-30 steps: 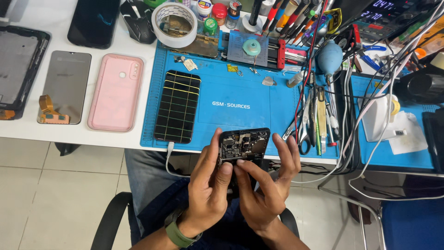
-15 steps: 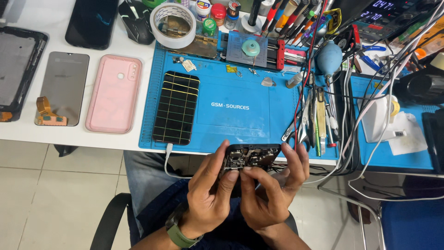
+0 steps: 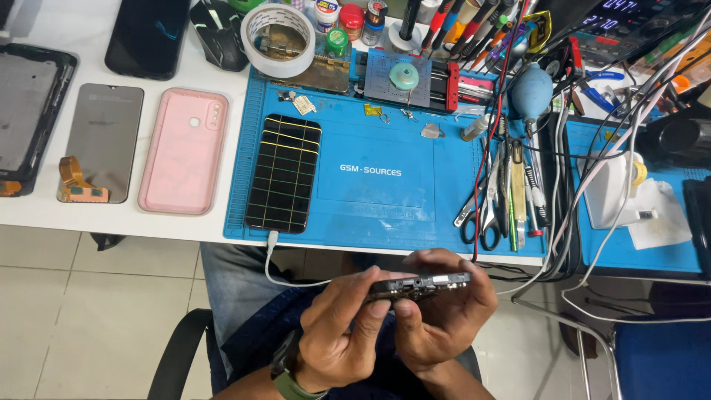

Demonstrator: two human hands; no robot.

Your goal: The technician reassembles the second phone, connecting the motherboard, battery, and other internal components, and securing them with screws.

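Below the table edge, over the lap, the left hand (image 3: pixel 344 326) and the right hand (image 3: pixel 444 315) together grasp a dark opened phone body (image 3: pixel 421 285), held almost edge-on to the camera. Left fingers clamp its near-left end; right fingers wrap over the far edge, with the thumb underneath. A green wristband (image 3: pixel 292 384) sits on the left wrist.

Just left of the grip, a white cable (image 3: pixel 275 275) hangs from a black phone with a yellow grid pattern (image 3: pixel 284 172), which lies on the blue rubber work mat (image 3: pixel 385 200) beyond the hands. Right of the grip and farther off, black-handled scissors (image 3: pixel 480 215) and tweezers lie on the mat among loose wires.

Far left of the grip, on the white table (image 3: pixel 52 215), lie a pink phone case (image 3: pixel 185 150) and a grey screen panel with an orange flex strip (image 3: pixel 100 144). Farthest out: a roll of white tape (image 3: pixel 278 30) and a blue rubber air blower (image 3: pixel 531 90).
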